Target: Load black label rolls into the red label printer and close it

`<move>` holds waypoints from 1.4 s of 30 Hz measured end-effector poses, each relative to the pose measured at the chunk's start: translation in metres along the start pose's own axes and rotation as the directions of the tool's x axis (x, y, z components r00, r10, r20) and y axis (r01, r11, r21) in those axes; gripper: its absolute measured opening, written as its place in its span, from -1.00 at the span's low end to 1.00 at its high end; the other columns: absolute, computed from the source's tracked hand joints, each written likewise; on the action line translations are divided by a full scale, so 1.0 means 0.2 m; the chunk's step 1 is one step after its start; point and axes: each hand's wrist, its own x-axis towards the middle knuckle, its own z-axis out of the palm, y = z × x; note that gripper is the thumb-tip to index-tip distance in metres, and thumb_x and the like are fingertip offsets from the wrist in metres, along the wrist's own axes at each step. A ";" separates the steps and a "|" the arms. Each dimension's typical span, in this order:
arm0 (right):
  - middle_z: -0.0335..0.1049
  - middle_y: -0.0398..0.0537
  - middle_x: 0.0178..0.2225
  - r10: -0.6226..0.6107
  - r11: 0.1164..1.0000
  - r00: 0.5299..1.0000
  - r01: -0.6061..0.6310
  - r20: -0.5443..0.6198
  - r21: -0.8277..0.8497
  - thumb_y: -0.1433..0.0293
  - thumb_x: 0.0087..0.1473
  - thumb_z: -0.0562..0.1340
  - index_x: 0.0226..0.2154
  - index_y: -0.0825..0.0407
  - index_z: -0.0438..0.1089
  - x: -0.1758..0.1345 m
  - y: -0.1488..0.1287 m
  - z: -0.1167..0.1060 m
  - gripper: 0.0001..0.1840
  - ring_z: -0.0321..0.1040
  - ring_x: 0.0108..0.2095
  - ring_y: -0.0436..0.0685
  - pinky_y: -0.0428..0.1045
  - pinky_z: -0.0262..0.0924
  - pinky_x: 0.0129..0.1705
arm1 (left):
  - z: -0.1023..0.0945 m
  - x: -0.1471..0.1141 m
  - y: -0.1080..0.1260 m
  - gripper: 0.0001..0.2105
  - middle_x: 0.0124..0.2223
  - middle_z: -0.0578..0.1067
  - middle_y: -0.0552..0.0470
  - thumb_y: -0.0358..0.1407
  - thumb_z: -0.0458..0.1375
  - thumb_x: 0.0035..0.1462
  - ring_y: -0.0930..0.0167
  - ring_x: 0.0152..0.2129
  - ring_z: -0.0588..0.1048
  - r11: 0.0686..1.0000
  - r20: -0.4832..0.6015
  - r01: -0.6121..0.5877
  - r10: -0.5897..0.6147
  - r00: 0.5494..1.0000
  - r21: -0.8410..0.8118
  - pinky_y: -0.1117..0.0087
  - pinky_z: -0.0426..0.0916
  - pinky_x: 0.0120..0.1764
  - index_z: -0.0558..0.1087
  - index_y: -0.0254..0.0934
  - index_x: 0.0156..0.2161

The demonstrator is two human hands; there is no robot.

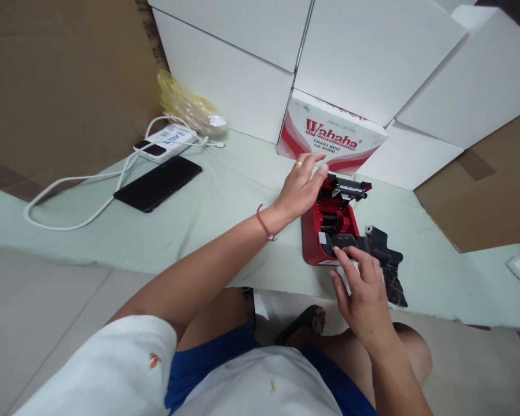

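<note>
A small red machine with a black inside, which looks like a label printer [309, 242], stands with its lid [349, 188] raised. At the lid's upper left edge is my left hand [302, 184], thumb and fingers gripping it; part of the lid is hidden behind the hand. My right hand [364, 289] reaches over the front right of the machine, fingers apart, fingertips touching a black part [328, 247] near the front wall. Dark rolls [330, 221] show inside. Right beside the machine lies a black piece with crumpled dark film [385, 254].
A Wahaba-printed red and white carton [329, 136] leans against stacked white boxes [234, 69] behind. Leftward lie a black phone [158, 184], a white power bank [167, 141] with a cable [54, 182], and a yellowish plastic bag [188, 107]. Brown cartons [485, 179] flank the green-covered table [225, 231].
</note>
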 end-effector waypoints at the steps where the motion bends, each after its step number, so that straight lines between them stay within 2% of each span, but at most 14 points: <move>1: 0.30 0.19 0.12 -0.001 1.000 1.000 0.001 0.001 -0.005 0.48 0.29 0.18 0.44 -0.20 0.02 0.00 0.00 0.00 -0.25 0.28 0.08 0.38 0.37 0.34 0.07 | 0.01 0.04 0.01 -0.70 0.15 0.46 -0.11 -0.15 -0.04 0.45 0.29 0.18 0.39 0.999 0.052 0.012 -0.011 0.999 -0.032 0.26 0.22 0.25 0.39 -0.24 0.08; 4: 0.29 0.19 0.13 -0.009 1.000 1.000 0.009 0.012 -0.005 0.50 0.29 0.17 0.43 -0.17 0.03 -0.01 0.00 -0.01 -0.26 0.27 0.11 0.37 0.36 0.34 0.09 | 0.04 0.10 0.03 -0.64 -0.01 0.55 -0.09 -0.09 -0.13 0.48 0.30 -0.01 0.51 0.994 0.209 0.089 -0.072 0.975 -0.070 0.30 0.33 0.09 0.43 -0.27 -0.04; 7: 0.28 0.19 0.14 -0.008 1.000 1.000 0.007 0.028 0.012 0.51 0.30 0.16 0.45 -0.20 -0.01 -0.01 0.00 -0.01 -0.24 0.26 0.12 0.37 0.36 0.34 0.10 | 0.03 0.05 0.07 -0.59 -0.12 0.59 -0.08 -0.08 -0.15 0.48 0.31 -0.13 0.54 0.994 0.250 0.105 -0.097 0.963 -0.018 0.35 0.34 -0.01 0.46 -0.28 -0.13; 11: 0.28 0.20 0.15 -0.003 1.000 1.000 0.003 0.013 0.014 0.51 0.29 0.18 0.46 -0.19 -0.05 -0.03 0.00 0.00 -0.20 0.26 0.14 0.37 0.36 0.33 0.10 | 0.01 -0.12 0.09 -0.64 -0.06 0.66 -0.05 -0.13 -0.13 0.48 0.33 -0.10 0.58 0.996 0.252 0.086 -0.076 0.965 -0.029 0.34 0.36 0.02 0.41 -0.24 0.11; 16: 0.29 0.20 0.16 0.003 1.000 1.000 -0.003 0.010 0.028 0.53 0.28 0.19 0.47 -0.20 -0.05 -0.03 0.01 0.01 -0.18 0.27 0.15 0.36 0.34 0.32 0.10 | 0.02 -0.31 0.00 -0.65 0.00 0.67 -0.05 -0.25 -0.12 0.45 0.34 0.01 0.59 0.988 0.296 -0.148 0.155 0.942 -0.046 0.20 0.22 0.29 0.51 -0.22 0.01; 19: 0.30 0.18 0.14 -0.003 0.999 1.000 0.003 0.005 0.037 0.52 0.29 0.19 0.43 -0.15 0.04 -0.03 0.02 0.01 -0.25 0.28 0.14 0.34 0.32 0.33 0.10 | 0.01 -0.33 -0.05 -0.74 0.02 0.67 -0.05 -0.26 0.01 0.38 0.30 0.03 0.60 0.977 0.329 -0.215 0.207 0.921 -0.012 0.09 0.13 0.35 0.52 -0.21 0.01; 22: 0.32 0.20 0.12 -0.011 0.999 1.000 0.011 -0.012 0.031 0.53 0.28 0.20 0.35 -0.03 0.17 -0.02 0.02 0.01 -0.37 0.28 0.11 0.32 0.28 0.34 0.08 | -0.01 -0.33 -0.08 -0.68 0.01 0.67 -0.06 -0.25 0.15 0.29 0.23 0.08 0.57 0.984 0.427 -0.132 0.171 0.888 -0.120 0.02 0.08 0.36 0.43 -0.19 0.13; 24: 0.32 0.22 0.11 -0.011 1.000 0.999 0.012 -0.032 0.018 0.52 0.27 0.22 0.31 0.02 0.22 -0.02 0.02 0.01 -0.42 0.27 0.10 0.33 0.27 0.33 0.08 | -0.01 -0.33 -0.08 -0.52 0.17 0.57 -0.13 -0.23 0.21 0.25 0.17 0.22 0.45 0.972 0.455 -0.048 0.152 0.878 -0.231 0.01 0.06 0.38 0.33 -0.17 0.25; 28: 0.31 0.23 0.11 -0.015 0.999 0.999 0.016 -0.041 0.030 0.51 0.27 0.23 0.32 0.03 0.22 -0.03 0.02 0.02 -0.41 0.27 0.10 0.33 0.27 0.31 0.08 | 0.02 -0.37 -0.10 -0.07 0.55 -0.05 -0.11 -0.19 0.35 0.07 0.05 0.49 -0.09 0.919 0.365 0.132 0.014 0.931 -0.372 0.03 -0.21 0.48 0.01 -0.11 0.47; 31: 0.31 0.21 0.12 -0.026 0.999 0.999 0.028 -0.034 0.040 0.48 0.28 0.23 0.36 -0.03 0.19 -0.04 0.04 0.01 -0.37 0.28 0.10 0.35 0.29 0.30 0.09 | 0.06 -0.40 -0.10 0.19 0.58 -0.31 -0.06 -0.24 0.41 -0.07 0.04 0.50 -0.27 0.811 0.404 0.357 -0.165 0.900 -0.464 0.05 -0.28 0.48 -0.26 -0.08 0.52; 33: 0.31 0.20 0.13 -0.027 0.999 0.999 0.028 -0.034 0.033 0.46 0.27 0.25 0.37 -0.07 0.19 -0.04 0.05 0.02 -0.34 0.28 0.09 0.36 0.30 0.30 0.09 | 0.08 -0.42 -0.10 0.28 0.57 -0.25 -0.15 -0.32 0.40 -0.10 0.05 0.47 -0.07 0.667 0.473 0.515 -0.267 0.840 -0.538 0.05 -0.09 0.45 -0.43 -0.09 0.51; 36: 0.31 0.20 0.13 -0.021 0.999 0.999 0.022 -0.028 0.039 0.45 0.27 0.25 0.37 -0.09 0.20 -0.04 0.05 0.02 -0.34 0.29 0.08 0.36 0.29 0.30 0.09 | 0.09 -0.42 -0.07 0.25 0.50 0.05 -0.24 -0.41 0.32 -0.09 0.13 0.28 0.31 0.473 0.534 0.656 -0.383 0.754 -0.588 0.05 0.19 0.30 -0.47 -0.08 0.50; 38: 0.32 0.20 0.12 -0.025 0.999 1.000 0.026 -0.016 0.045 0.45 0.28 0.24 0.37 -0.09 0.20 -0.03 0.04 0.01 -0.36 0.29 0.08 0.35 0.28 0.30 0.09 | 0.09 -0.42 -0.06 0.21 0.45 0.19 -0.22 -0.44 0.29 -0.12 0.16 0.21 0.38 0.435 0.524 0.672 -0.422 0.740 -0.599 0.06 0.24 0.26 -0.37 -0.09 0.52; 42: 0.35 0.19 0.11 -0.036 0.997 0.998 0.033 0.051 0.066 0.40 0.31 0.22 0.31 -0.06 0.27 0.00 0.06 -0.05 -0.46 0.33 0.07 0.33 0.25 0.31 0.08 | 0.09 -0.41 -0.08 0.16 0.42 0.24 -0.17 -0.42 0.33 -0.18 0.11 0.29 0.29 0.460 0.527 0.666 -0.406 0.746 -0.588 0.04 0.14 0.33 -0.14 -0.13 0.51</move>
